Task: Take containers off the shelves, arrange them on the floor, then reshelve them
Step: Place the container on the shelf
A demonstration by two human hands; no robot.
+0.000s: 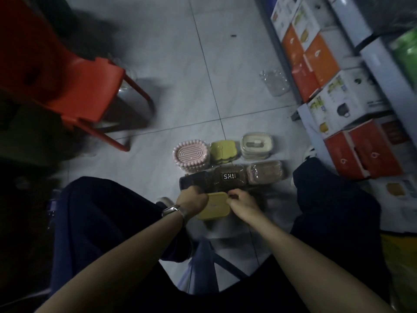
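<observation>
The person sits over the tiled floor (pixel 171 64) with both hands low between the knees, holding a yellow container (pixel 214 207). The left hand (pixel 191 201), a watch on its wrist, has its fingers curled over the container's left edge, and the right hand (pixel 241 201) pinches the right edge. Whether the container rests on the floor cannot be told. Just beyond it, two rows lie on the tiles: a dark labelled container (pixel 229 177) beside a brown wrapped container (pixel 265 171), then a pink stack (pixel 190 155), a yellow-green stack (pixel 223 152) and a beige container (pixel 256 145). A red stool (pixel 67 86) stands to the left, and boxes (pixel 316 62) fill the shelves on the right.
</observation>
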